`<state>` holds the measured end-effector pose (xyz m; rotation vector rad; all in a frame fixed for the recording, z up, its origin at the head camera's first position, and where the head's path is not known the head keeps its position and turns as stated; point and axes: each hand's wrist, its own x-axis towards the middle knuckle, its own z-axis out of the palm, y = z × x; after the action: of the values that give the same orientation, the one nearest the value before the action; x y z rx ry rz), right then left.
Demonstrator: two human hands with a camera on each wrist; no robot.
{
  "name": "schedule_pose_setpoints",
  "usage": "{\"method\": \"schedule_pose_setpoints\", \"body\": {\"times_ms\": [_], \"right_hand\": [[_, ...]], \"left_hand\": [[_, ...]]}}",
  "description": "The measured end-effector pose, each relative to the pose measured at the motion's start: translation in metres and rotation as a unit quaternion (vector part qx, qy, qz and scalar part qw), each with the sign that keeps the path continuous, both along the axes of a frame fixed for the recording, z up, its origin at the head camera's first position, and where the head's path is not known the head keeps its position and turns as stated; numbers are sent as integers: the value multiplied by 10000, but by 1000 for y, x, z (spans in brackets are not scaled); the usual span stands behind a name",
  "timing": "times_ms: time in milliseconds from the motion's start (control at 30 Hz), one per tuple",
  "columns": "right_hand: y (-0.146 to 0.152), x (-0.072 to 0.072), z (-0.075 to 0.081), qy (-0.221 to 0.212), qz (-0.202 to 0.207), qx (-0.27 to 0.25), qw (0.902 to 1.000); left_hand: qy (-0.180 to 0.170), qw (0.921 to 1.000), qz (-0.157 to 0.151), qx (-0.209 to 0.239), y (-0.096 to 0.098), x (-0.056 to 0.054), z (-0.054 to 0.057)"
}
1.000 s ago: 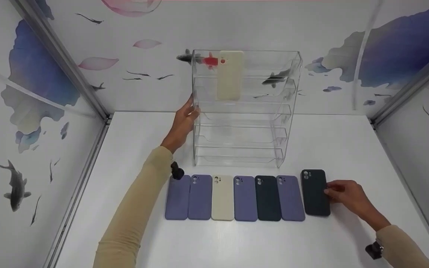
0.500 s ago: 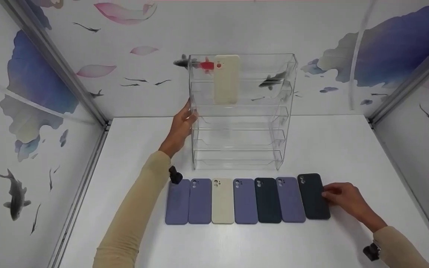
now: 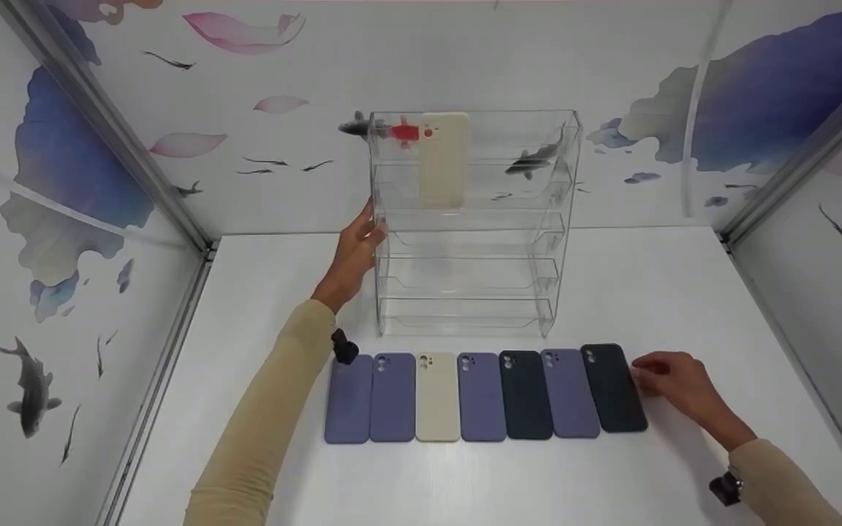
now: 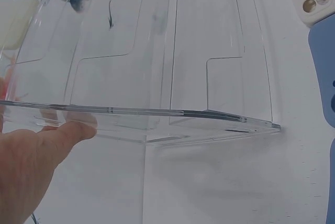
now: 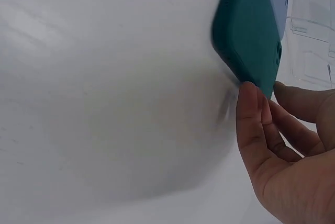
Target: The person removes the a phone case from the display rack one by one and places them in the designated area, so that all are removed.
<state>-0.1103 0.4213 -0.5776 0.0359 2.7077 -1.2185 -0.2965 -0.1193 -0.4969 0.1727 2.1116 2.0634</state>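
Observation:
In the head view, my left hand (image 3: 351,259) grips the left side wall of a clear acrylic rack (image 3: 468,299) with several tiers. The left wrist view shows the thumb (image 4: 73,132) against that wall; most of the other fingers are hidden. My right hand (image 3: 684,383) pinches the right long edge of a dark green phone case (image 3: 615,391) at the row's right end. Thumb and fingertips meet at that case's edge (image 5: 251,41) in the right wrist view. Beside it lies a purple phone case (image 3: 571,394), its top close against the dark one.
Further left in the row lie another dark phone case (image 3: 527,398), a cream phone case (image 3: 437,402) and several purple phone cases (image 3: 393,402). A cream phone case (image 3: 443,164) stands upright in the rack's top tier. White printed walls (image 3: 275,197) enclose the table (image 3: 421,482).
The dark green phone case at the right end has moved left against the purple one, tilting slightly. My right hand followed it a little leftward. My left hand stays at the rack.

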Motion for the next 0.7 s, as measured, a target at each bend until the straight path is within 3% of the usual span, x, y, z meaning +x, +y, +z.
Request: {"method": "schedule_pose_setpoints", "body": {"times_ms": [200, 433, 700], "right_hand": [[-5, -16, 22, 671, -60, -134, 9976], [-17, -43, 57, 1505, -102, -257, 9882], [-39, -80, 96, 1972, -142, -324, 9797]], "left_hand": [[46, 10000, -38, 63, 0, 0, -1], [45, 9999, -72, 69, 0, 0, -1], [68, 9998, -40, 209, 0, 0, -2]]}}
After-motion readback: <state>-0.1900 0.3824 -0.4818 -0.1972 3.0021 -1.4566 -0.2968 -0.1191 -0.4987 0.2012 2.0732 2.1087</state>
